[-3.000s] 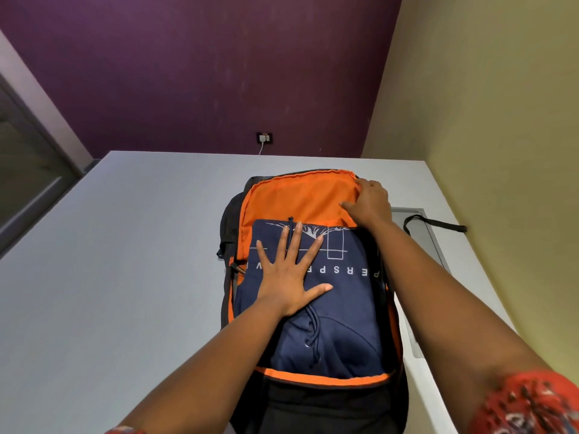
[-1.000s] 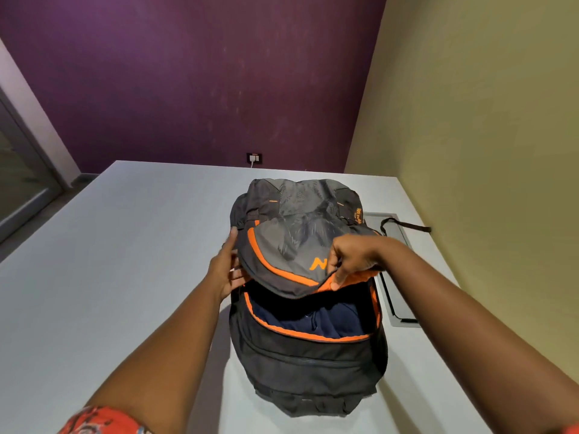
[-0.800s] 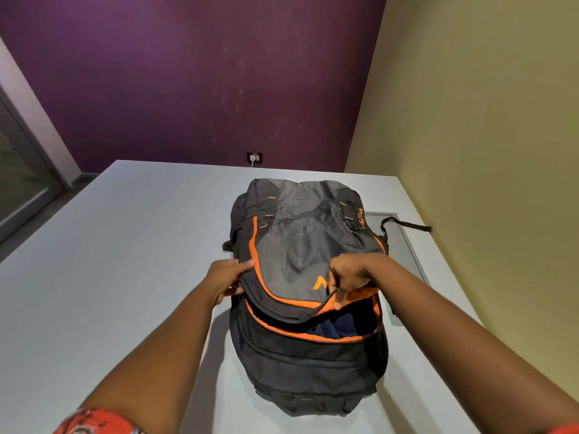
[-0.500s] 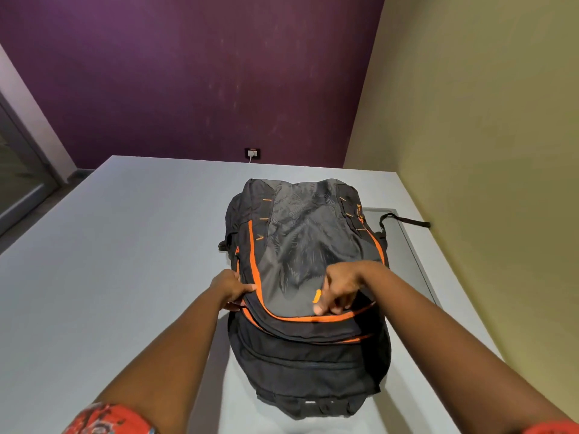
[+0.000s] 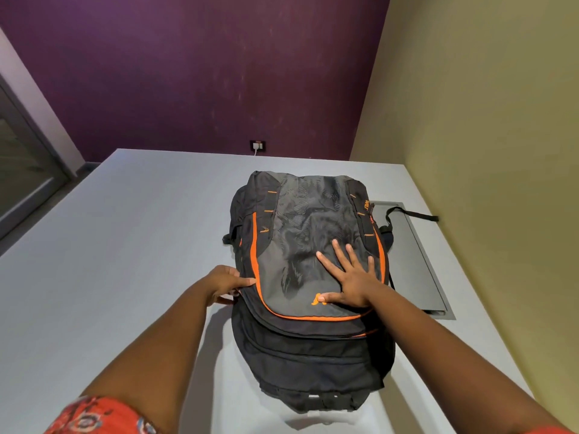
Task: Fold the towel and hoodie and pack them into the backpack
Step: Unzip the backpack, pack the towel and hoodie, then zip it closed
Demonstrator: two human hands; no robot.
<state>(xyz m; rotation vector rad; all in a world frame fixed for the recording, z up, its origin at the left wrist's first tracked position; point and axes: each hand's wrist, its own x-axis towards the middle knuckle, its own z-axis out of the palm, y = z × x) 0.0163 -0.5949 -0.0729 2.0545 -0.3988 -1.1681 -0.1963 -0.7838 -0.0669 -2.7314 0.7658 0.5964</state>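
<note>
Right hand lies flat with the fingers spread on the grey front flap of the backpack; the palm presses down and the thumb points toward 9 o'clock, touching the orange logo near the flap's lower edge. Left hand is at the backpack's side, at 9 o'clock from the right hand; its fingertips are pressed together against the orange piping at the flap's edge, and it seems to pinch something small there, but I cannot tell what exactly. Both forearms come from 6 o'clock, and a red patterned sleeve shows on the left arm. The backpack, black and grey with orange lines, lies on its back on the pale grey table, with the flap closed over it; the towel and hoodie cannot be seen. At 3 o'clock of the backpack, a black strap lies across a grey recessed panel in the table. At 12 o'clock, on the purple wall, a wall socket with a white plug is visible.
</note>
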